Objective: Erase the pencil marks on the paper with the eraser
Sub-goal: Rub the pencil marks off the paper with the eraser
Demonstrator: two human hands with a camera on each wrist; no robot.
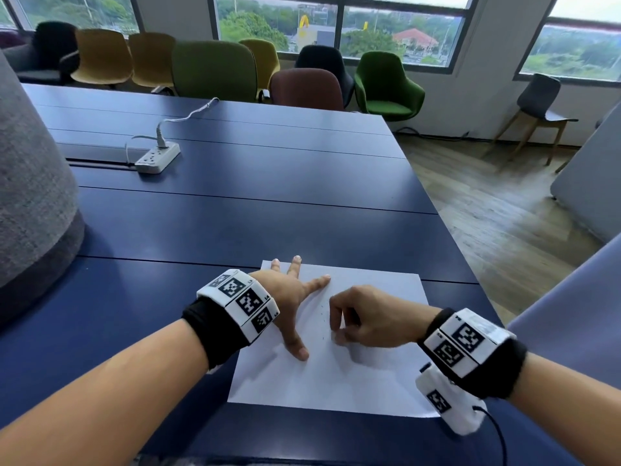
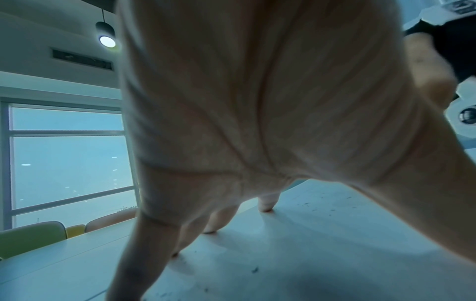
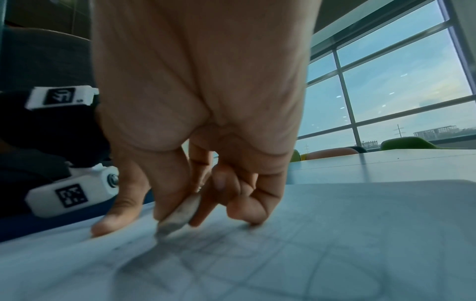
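A white sheet of paper (image 1: pixel 366 371) lies on the dark blue table (image 1: pixel 235 210) near its front edge. My left hand (image 1: pixel 295 290) lies flat with spread fingers on the sheet's upper left part, holding it down. My right hand (image 1: pixel 356 317) is over the middle of the sheet, its thumb and fingers pinching a small white eraser (image 3: pixel 180 213) with a grey-smudged tip that touches the paper (image 3: pixel 335 234). Faint pencil lines (image 3: pixel 219 262) cross the sheet close to the eraser. Small dark eraser crumbs (image 1: pixel 323 326) lie between my two hands, also seen as specks (image 2: pixel 329 211) beside my left hand (image 2: pixel 257 122).
A white power strip (image 1: pixel 158 157) with a plugged cable sits at the table's back left. A grey padded shape (image 1: pixel 33 183) stands at the left edge. Coloured chairs (image 1: pixel 215 68) line the far side under the windows. The table's right edge (image 1: pixel 447 230) drops to wooden floor.
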